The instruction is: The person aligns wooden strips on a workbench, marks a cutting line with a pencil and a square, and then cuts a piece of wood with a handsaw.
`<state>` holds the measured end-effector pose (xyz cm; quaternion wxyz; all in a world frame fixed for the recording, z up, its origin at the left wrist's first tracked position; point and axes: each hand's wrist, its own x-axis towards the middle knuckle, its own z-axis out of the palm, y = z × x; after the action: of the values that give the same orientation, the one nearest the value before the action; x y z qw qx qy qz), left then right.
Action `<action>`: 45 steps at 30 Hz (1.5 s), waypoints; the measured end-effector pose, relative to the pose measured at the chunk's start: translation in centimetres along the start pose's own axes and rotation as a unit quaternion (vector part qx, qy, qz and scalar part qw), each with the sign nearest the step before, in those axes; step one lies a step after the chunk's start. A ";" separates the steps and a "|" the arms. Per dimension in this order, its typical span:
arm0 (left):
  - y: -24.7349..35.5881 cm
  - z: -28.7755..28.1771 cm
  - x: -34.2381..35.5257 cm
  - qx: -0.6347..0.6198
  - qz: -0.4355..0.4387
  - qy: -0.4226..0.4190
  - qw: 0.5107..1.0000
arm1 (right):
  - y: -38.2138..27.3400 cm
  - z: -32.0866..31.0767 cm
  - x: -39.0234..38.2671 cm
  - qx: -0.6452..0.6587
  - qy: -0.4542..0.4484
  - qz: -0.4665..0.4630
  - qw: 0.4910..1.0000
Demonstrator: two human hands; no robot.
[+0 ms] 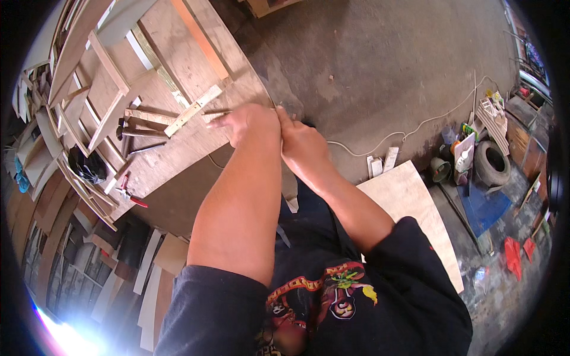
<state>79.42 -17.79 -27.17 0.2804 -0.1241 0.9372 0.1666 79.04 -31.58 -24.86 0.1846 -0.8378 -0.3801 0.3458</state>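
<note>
Both my hands meet at the right edge of a plywood-topped table [178, 65]. My left hand [246, 121] is closed over a short wooden strip [215, 115], whose end sticks out on the left; most of its fingers are hidden. Against the left wrist, my right hand [304, 142] has its fingers pressed together, and what they hold, if anything, cannot be made out. Left of the hands lies a pale wooden batten [193, 111]. Beyond it are a hammer [145, 132] with a wooden handle and a dark thin rod [147, 147].
A slatted wooden frame [110, 65] and red-handled pliers [132, 194] lie on the table. A curved plywood sheet [415, 213] is on my right. Across the concrete floor runs a white cable [409, 132]. Farther right stand a tyre [493, 163] and a bucket [439, 169].
</note>
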 end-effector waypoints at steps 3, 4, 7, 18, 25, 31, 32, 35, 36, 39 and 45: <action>0.1 0.3 0.1 -0.007 0.000 -0.001 1.000 | 0.0 -1.2 -2.1 -0.037 -0.049 0.017 0.998; 0.2 0.5 0.2 -0.009 0.000 -0.002 1.000 | 0.0 -1.2 -2.3 -0.036 -0.049 0.016 0.998; -0.1 0.2 0.4 -0.006 -0.002 -0.001 1.000 | 0.3 -0.8 -2.3 -0.031 -0.059 0.021 0.998; -0.2 0.3 0.6 -0.018 -0.005 0.002 1.000 | -0.4 -1.2 -1.1 0.009 -0.043 0.020 0.999; 0.0 0.5 0.5 -0.025 -0.003 0.000 1.000 | 0.0 -0.5 -0.2 -0.002 -0.030 0.006 1.000; -0.1 0.2 0.6 -0.035 -0.005 0.002 0.999 | 0.4 -1.2 -2.2 -0.036 -0.075 0.016 0.996; -0.3 0.0 0.6 -0.034 -0.005 0.003 0.999 | 0.2 -0.5 -1.0 -0.024 -0.054 0.015 0.998; 0.2 0.3 0.6 -0.050 -0.001 0.002 0.999 | 0.4 -0.3 -2.5 -0.030 -0.050 0.003 0.998; 0.1 0.6 1.0 -0.053 -0.002 0.002 0.999 | 0.2 -1.0 -3.1 -0.056 -0.071 0.005 0.996; -0.1 1.0 1.6 -0.056 -0.004 0.003 0.998 | -0.5 -1.9 -1.5 -0.047 -0.081 0.020 0.995; 0.2 1.0 0.9 -0.060 -0.005 0.002 0.998 | 0.4 -1.0 -3.6 -0.068 -0.081 0.017 0.994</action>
<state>79.08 -17.34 -28.46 0.2716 -0.1461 0.9253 0.2209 78.25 -34.60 -22.81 0.0904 -0.8241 -0.4019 0.3888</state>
